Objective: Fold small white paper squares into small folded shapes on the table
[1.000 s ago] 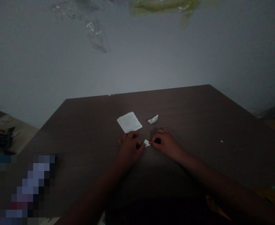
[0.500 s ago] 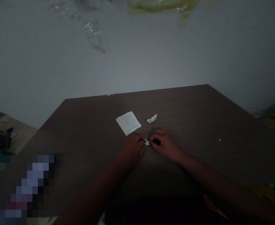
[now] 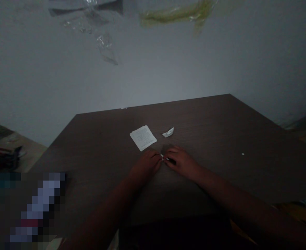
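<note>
A small white piece of paper (image 3: 162, 157) is pinched between my two hands, low over the table's middle; mostly fingers cover it, so its folded shape is hard to make out. My left hand (image 3: 148, 162) closes on its left side. From the right, my right hand (image 3: 181, 160) grips it with thumb and fingertips. Just beyond the hands lies a folded paper boat (image 3: 168, 132), tilted up at its right end. To its left sits a stack of square printed paper sheets (image 3: 143, 138).
The dark wooden table (image 3: 207, 125) meets a pale wall (image 3: 168, 69) at the back. A tiny white scrap (image 3: 242, 153) lies on the right. A pixelated blurred object (image 3: 43, 201) covers the table's left front corner. Clear and yellow tape (image 3: 176, 15) sticks to the wall.
My fingertips have come closer together around the small paper, and less of it shows between them. The camera view has shifted slightly; the paper boat and the stack lie as before.
</note>
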Motion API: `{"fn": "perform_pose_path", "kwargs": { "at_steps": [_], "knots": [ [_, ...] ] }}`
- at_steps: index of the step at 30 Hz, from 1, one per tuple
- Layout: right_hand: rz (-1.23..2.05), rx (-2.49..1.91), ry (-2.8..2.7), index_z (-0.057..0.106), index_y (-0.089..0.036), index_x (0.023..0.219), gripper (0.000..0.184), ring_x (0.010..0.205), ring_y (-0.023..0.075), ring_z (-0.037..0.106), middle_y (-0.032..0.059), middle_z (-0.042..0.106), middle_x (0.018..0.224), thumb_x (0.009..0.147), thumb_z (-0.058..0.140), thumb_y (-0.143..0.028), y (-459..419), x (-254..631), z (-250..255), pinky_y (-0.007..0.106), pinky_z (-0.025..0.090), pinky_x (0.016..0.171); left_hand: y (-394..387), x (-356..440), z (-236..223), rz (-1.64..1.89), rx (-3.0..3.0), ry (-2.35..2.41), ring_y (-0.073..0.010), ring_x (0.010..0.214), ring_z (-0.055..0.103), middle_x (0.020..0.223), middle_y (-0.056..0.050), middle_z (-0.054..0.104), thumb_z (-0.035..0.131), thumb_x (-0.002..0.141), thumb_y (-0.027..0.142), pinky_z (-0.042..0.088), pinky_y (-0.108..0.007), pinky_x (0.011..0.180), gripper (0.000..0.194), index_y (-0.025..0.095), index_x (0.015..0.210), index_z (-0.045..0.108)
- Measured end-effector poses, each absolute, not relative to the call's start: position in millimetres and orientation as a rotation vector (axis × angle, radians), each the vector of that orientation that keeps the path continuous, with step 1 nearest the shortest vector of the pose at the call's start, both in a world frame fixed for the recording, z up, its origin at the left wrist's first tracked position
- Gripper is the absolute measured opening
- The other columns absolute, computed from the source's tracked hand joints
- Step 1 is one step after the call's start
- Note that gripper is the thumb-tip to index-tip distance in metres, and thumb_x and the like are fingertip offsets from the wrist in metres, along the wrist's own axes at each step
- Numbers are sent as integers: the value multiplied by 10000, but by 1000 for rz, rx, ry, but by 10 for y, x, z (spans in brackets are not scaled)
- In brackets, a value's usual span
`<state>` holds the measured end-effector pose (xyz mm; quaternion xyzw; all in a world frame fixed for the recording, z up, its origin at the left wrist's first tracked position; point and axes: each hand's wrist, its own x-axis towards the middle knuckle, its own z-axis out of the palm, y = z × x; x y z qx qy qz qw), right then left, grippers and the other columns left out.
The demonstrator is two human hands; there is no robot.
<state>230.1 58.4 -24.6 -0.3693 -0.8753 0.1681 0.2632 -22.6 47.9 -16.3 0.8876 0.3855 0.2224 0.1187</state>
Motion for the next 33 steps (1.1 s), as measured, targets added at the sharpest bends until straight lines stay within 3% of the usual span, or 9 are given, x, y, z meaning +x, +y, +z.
{"fn": "perform_pose_path", "kwargs": {
  "at_steps": [4,10,14,20,33],
  "knots": [
    [477,-986,-2362,850,-250,1181,162,1172,298,781,88,860,1171,1083,822,-124,585,2296,-262,488,623,1102,448,-257,-141,654,2572,1125,-296,1245,816,1335,-104,834,743,1107,105,706,-468,1112,256,225,1321,814],
    [462,-994,-2346,813,-254,1155,170,1180,309,768,93,838,1176,1074,780,-109,554,2285,-257,504,623,1115,505,-269,-211,670,2553,1104,-279,1214,827,1296,-80,843,770,1071,95,712,-443,1105,259,247,1273,825],
    [594,-1032,-2229,792,-260,1091,129,1159,304,761,82,834,1153,1064,795,-134,566,2274,-208,489,610,1097,544,-242,-218,740,2524,1081,-278,1213,826,1275,-81,852,757,1086,136,706,-447,1113,206,252,1231,845],
    [732,-1086,-2043,808,-252,1075,84,1000,253,780,56,838,1080,1095,763,-183,593,2243,-138,399,617,944,585,-227,-171,915,2429,1113,-256,1129,843,1210,-85,867,712,1126,176,723,-432,1045,161,236,1186,849],
    [1001,-1057,-1687,849,-264,1130,104,1029,266,836,60,888,1100,1060,833,-339,658,2133,-146,418,673,955,584,-268,12,1154,2213,1197,-274,1146,870,1227,-66,902,781,1149,282,751,-480,1078,127,282,1166,907]
  ]
}}
